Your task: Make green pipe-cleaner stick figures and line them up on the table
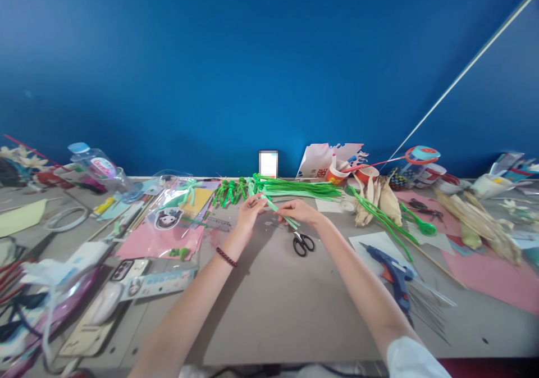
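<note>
Between my two hands is a small bunch of light green pipe cleaners (289,220), raised over the table. My left hand (251,208), with a dark bead bracelet on the wrist, pinches their upper end. The fingers of my right hand (301,212) are closed on the same strips lower down, and loose ends stick out below them. Black-handled scissors (304,245) lie on the table just under my right hand. Behind the hands rests a thick bundle of bright green pipe cleaners (301,187). Several twisted green pieces (231,191) lie to its left.
A blue glue gun (389,268) rests on white paper at the right, near dried husks (480,221) and pink paper. Paper cups (337,174) stand by the blue wall. On the left are a plastic bottle (99,164), a clear bag (168,215) and a phone (126,269).
</note>
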`<state>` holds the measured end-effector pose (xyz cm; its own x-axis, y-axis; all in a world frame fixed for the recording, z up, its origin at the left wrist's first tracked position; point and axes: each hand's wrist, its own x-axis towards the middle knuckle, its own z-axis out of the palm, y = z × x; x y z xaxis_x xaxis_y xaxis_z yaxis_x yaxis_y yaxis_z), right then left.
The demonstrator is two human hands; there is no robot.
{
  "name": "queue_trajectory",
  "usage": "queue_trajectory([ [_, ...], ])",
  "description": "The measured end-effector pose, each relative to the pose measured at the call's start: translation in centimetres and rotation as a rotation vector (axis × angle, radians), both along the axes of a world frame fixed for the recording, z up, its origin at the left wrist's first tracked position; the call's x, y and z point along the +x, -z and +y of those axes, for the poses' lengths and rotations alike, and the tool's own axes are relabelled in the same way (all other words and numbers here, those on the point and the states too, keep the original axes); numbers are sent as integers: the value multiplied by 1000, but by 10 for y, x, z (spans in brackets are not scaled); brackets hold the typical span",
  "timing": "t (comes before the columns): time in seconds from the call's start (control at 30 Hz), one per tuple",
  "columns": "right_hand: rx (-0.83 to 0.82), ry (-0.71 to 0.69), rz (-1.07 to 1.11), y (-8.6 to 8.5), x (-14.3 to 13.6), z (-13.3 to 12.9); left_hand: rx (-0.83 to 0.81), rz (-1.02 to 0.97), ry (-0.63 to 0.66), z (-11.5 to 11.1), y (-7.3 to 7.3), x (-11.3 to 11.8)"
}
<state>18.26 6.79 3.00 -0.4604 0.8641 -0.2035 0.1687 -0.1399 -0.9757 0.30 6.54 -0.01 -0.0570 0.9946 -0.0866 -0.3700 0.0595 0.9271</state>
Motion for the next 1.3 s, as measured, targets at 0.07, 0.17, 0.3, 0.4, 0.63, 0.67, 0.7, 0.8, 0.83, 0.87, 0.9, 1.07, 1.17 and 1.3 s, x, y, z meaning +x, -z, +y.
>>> queue_trajectory([
  [0.07,-7,60,9,2,-5,-1,-3,23,26,-1,1,2],
  [0.17,-17,76,14,3,-12,-3,-7,65,27,-1,3,3],
  [0.3,51,95,10,9,-22,-7,-13,58,-21,-2,2,3],
  [0.4,63,155,36,17,-30,-8,-21,21,-82,-2,0,4],
  [0.63,22,221,137,27,-42,-9,-13,-148,-146,-4,-3,8],
  [0.67,25,226,141,27,-43,-10,-5,-175,-123,-5,-4,8],
  [0.7,31,231,140,28,-44,-10,1,-196,-89,-5,-4,8],
  [0.8,65,209,101,28,-44,-10,32,-222,16,-6,-4,7],
  [0.83,95,186,71,28,-43,-9,44,-226,34,-5,-3,6],
  [0.87,145,167,27,28,-41,-8,49,-228,35,-4,-2,5],
  [0.9,219,160,-35,27,-37,-5,45,-227,20,-3,-1,3],
  [1.07,739,322,-542,30,1,15,1,-158,-27,2,2,-1],
  [1.17,822,390,-848,39,25,25,-14,-149,16,2,0,-1],
  [1.3,749,350,-1070,51,38,31,-2,-136,49,1,-3,0],
])
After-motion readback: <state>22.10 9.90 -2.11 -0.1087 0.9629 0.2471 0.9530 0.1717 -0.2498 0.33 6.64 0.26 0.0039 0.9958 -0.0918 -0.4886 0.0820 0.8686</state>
